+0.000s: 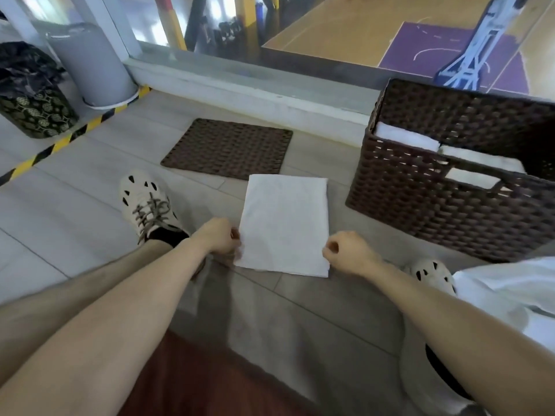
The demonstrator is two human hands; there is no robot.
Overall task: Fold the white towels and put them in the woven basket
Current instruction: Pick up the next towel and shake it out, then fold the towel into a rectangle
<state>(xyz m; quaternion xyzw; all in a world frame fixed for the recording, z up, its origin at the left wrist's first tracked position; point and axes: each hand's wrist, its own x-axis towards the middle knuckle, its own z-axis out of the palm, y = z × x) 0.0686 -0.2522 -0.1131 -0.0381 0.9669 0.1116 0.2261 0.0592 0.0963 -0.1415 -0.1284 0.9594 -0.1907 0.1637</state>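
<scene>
A rectangular folded white towel [283,223] lies flat on the grey tiled floor [75,211], just left of the dark brown woven basket [444,205]. The left hand [220,237] curls its grip closed on the towel's near left edge. The right hand [350,250] does the same at the near right corner, fingers tucked in tight around the cloth. Two more folded white towels [405,136] sit inside the basket. A flat dark brown woven mat [228,148] lies on the floor just beyond the towel.
</scene>
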